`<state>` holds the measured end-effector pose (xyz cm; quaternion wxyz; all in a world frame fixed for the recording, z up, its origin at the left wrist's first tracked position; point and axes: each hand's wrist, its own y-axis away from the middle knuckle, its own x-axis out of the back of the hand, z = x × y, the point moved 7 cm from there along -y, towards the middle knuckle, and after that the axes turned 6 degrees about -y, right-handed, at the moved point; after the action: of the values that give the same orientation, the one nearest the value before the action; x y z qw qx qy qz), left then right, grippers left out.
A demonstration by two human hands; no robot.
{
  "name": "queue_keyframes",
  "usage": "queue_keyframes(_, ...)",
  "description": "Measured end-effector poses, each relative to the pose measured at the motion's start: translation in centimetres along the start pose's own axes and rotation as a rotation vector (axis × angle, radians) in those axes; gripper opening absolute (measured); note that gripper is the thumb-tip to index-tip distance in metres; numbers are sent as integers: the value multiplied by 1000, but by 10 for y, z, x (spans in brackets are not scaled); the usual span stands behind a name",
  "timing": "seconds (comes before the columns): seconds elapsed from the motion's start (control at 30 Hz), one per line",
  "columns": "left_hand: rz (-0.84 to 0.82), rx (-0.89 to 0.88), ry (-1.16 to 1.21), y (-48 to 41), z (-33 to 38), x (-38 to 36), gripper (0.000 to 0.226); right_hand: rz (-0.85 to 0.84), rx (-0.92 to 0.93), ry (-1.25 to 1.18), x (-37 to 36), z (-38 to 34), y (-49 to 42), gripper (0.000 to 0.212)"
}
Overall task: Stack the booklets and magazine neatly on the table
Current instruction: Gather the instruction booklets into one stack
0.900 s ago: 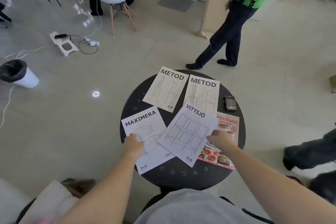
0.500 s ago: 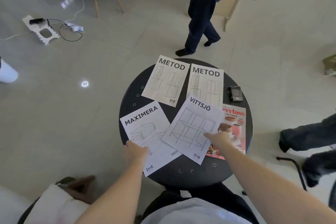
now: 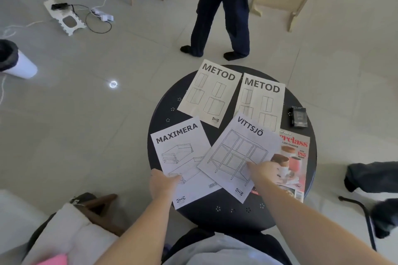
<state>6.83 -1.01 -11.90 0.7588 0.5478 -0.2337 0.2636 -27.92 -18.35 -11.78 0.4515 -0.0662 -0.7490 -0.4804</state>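
Four white booklets and a magazine lie spread on a round black table (image 3: 267, 215). Two METOD booklets sit at the far side, one on the left (image 3: 210, 92) and one on the right (image 3: 261, 101). The MAXIMERA booklet (image 3: 183, 153) lies near left, with my left hand (image 3: 162, 185) resting on its lower left edge. The VITTSJÖ booklet (image 3: 239, 159) overlaps the MAXIMERA booklet, the right METOD booklet and the red cooking magazine (image 3: 296, 161). My right hand (image 3: 263, 171) lies flat across the VITTSJÖ booklet's right edge and the magazine.
A small black packet (image 3: 299, 116) lies at the table's right rim. A person in dark trousers (image 3: 221, 21) stands just beyond the table. Another person's legs (image 3: 370, 175) are at the right. A white bin (image 3: 16, 63), cables and a chair stand on the floor at left.
My left hand slid down to the MAXIMERA booklet's lower left edge. The standing person walked from the right to directly behind the table. My right hand stayed on the VITTSJÖ booklet's right edge.
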Motion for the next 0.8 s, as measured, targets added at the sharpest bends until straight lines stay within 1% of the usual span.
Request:
queue_keyframes(0.17, 9, -1, -11, -5, -4, 1, 52, -79, 60, -216, -14, 1, 7, 54)
queue_keyframes(0.23, 22, -10, -16, -4, -5, 1, 50, -81, 112, -306, -13, 4, 12, 45)
queue_keyframes(0.33, 22, -23, -24, -4, -6, 1, 49, -83, 191, -421, -9, 7, 17, 40)
queue_keyframes(0.47, -45, -40, -43, -6, -4, -1, 43, -117, 231, -464, -1, 14, 13, 33)
queue_keyframes(0.6, -115, -105, 33, -5, 0, -3, 26, -164, 281, -505, 9, 24, 10, 31)
queue_keyframes(0.73, -118, -210, 63, -1, 2, 3, 19, -255, 288, -561, 13, 33, 8, 30)
queue_keyframes(0.8, -118, -267, 74, 1, 2, 8, 19, -279, 311, -596, 18, 35, 11, 30)
